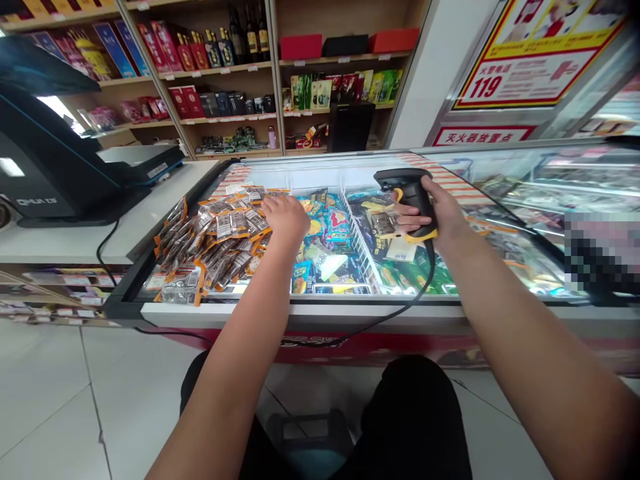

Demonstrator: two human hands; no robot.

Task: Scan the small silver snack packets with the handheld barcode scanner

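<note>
The right grip [444, 215] wraps around a scanner [417, 193]; piled packets [225, 233] lie beside the left grip [287, 213], its closure unclear.

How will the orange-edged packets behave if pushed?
The packets look thin and glossy, so probably light and somewhat slippery. Heaped loosely on the freezer, they'd likely slide over each other rather than move as one.
</note>
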